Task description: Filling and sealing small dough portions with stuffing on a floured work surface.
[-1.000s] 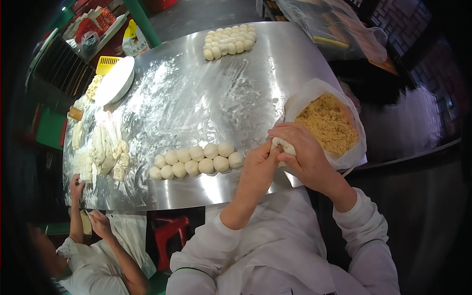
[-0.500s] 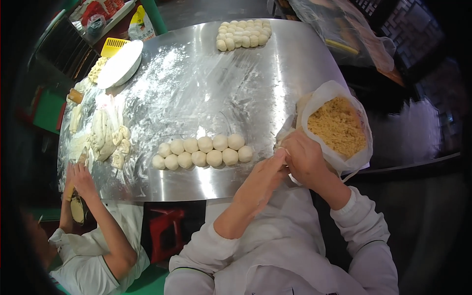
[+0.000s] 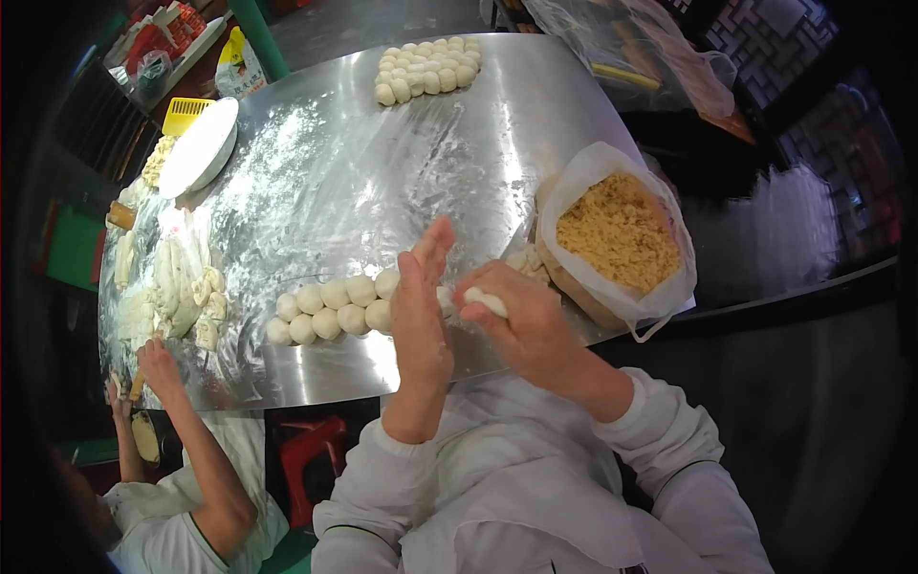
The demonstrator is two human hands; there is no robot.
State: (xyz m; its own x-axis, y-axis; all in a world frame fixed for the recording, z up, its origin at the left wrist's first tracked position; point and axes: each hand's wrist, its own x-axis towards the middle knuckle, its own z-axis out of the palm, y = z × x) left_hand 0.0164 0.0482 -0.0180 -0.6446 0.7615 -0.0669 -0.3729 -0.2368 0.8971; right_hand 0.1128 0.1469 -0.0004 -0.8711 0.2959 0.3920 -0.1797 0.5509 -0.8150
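"What's changed over there?"

"The hands have come apart. Half a second ago they were pressed together beside the bag. Now the left hand (image 3: 421,320) stands flat in the middle of the frame, fingers stretched out, holding nothing that I can see."

"And the right hand (image 3: 526,325)?"

"Just to the right of it, curled in, thumb and fingers wrapped around a small white dough piece (image 3: 486,301). So I'd say the dough is in that one hand's keeping now, and the two-handed work on it has paused at least."

"Where's the dough exactly?"

"At the left side of the right hand's curl, peeking out, facing the left palm across a gap."

"What's past them?"

"Two rows of dough balls (image 3: 352,319) left of centre, partly hidden behind the left hand. A white bag (image 3: 626,301) of yellow crumbly filling (image 3: 617,230) sits at the right of the frame, near the right hand. Farther off, on the far side of the floury metal table (image 3: 449,163), a packed block of more balls (image 3: 426,72), top centre."
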